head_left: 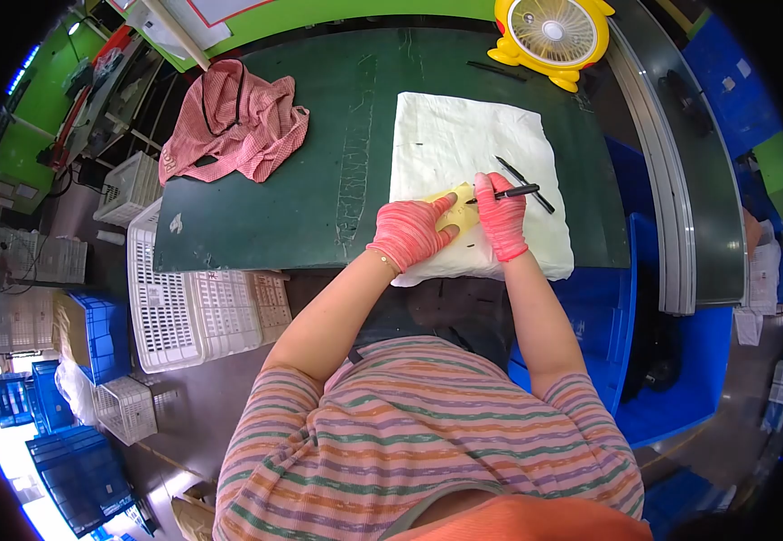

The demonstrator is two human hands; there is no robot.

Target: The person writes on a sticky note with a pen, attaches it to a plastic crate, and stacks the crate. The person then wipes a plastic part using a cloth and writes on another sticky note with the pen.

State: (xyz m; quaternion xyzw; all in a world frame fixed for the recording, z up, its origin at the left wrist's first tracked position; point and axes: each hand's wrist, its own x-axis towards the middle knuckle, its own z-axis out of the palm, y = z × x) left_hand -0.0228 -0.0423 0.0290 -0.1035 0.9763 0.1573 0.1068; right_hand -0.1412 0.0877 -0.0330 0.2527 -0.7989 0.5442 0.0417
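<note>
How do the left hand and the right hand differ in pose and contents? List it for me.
The left hand is spread, thumb and forefinger apart over the yellow paper; the right hand is closed around a black pen.
The left wrist wears a thin bracelet; no bracelet shows on the right wrist.
Both wear pink gloves and are over the white cloth.

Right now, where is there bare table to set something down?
Free: green table between pink cloth and white cloth; also right of white cloth, short of the fan. Crowded: white cloth's near half, with left hand, right hand, yellow paper, pens.
</note>
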